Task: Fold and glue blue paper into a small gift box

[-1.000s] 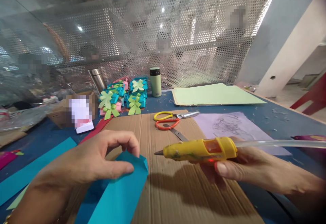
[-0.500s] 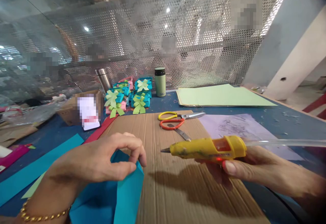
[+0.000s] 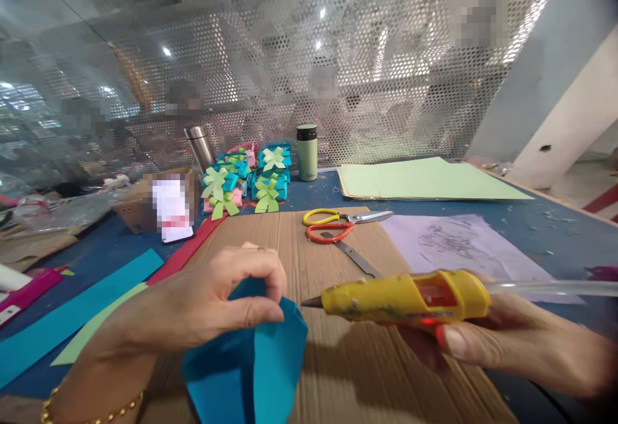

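Observation:
My left hand (image 3: 226, 302) pinches the upper edge of a folded blue paper box (image 3: 275, 359), thumb in front and fingers curled over behind. The box stands tilted above the cardboard, its lower part cut off by the frame. A yellow hot glue gun (image 3: 376, 298) lies sideways in my right hand (image 3: 483, 340), which grips its handle from below. Its metal nozzle points left, close to the box's upper right corner; whether they touch I cannot tell. A red light glows on the gun, and a clear glue stick (image 3: 550, 287) runs out of its back.
Scissors (image 3: 328, 226) and a dark blade (image 3: 355, 255) lie on the cardboard sheet (image 3: 270, 231). Behind stand small decorated boxes (image 3: 270, 186), a green bottle (image 3: 307, 154), a steel flask (image 3: 199, 146) and a phone (image 3: 171, 208). Green sheets (image 3: 429, 179) and purple paper (image 3: 458, 244) lie right, blue strips (image 3: 91, 308) left.
My left hand and the blue paper box have moved right, toward the nozzle. The glue gun has shifted slightly down and right, and the gap between nozzle and box has narrowed.

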The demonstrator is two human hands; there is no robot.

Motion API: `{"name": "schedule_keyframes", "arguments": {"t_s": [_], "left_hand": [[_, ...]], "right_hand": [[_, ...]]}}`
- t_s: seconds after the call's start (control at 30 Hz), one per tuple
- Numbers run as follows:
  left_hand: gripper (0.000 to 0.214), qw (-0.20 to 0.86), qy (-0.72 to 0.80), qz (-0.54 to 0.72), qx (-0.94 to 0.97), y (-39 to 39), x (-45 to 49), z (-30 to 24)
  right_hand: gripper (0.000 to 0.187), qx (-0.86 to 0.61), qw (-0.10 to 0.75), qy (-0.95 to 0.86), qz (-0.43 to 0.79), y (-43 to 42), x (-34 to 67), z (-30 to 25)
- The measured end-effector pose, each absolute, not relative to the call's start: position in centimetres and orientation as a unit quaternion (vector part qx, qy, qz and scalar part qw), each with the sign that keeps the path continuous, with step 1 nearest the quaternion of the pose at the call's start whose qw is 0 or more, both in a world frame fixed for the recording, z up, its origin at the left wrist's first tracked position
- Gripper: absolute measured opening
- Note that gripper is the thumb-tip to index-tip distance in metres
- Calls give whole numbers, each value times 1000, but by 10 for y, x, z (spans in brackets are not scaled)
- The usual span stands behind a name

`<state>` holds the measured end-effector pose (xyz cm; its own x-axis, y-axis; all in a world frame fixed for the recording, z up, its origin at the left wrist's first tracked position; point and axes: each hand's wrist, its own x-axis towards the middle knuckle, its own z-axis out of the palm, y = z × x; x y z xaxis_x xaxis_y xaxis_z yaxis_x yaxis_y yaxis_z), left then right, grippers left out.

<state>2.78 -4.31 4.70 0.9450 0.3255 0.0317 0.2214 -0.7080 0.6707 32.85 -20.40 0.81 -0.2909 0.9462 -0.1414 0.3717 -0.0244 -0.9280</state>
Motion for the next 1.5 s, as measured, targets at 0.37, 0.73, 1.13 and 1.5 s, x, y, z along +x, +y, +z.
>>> {"name": "schedule_keyframes", "arguments": {"t_s": [0.37, 0.73, 1.13, 1.5], "left_hand": [[13, 350, 91, 136, 922, -45, 34, 38], [13, 368, 35, 153, 917, -48, 34, 39], [15, 337, 20, 165, 927, -51, 38, 41], [18, 339, 23, 158, 927, -50, 34, 38]], "right_hand": [[48, -545, 289, -666, 418, -208, 325, 14], [47, -543, 264, -703, 376, -208, 317, 20], [36, -538, 276, -707, 367, -212, 317, 16], [39, -562, 252, -699, 364, -214, 319, 15]]}}
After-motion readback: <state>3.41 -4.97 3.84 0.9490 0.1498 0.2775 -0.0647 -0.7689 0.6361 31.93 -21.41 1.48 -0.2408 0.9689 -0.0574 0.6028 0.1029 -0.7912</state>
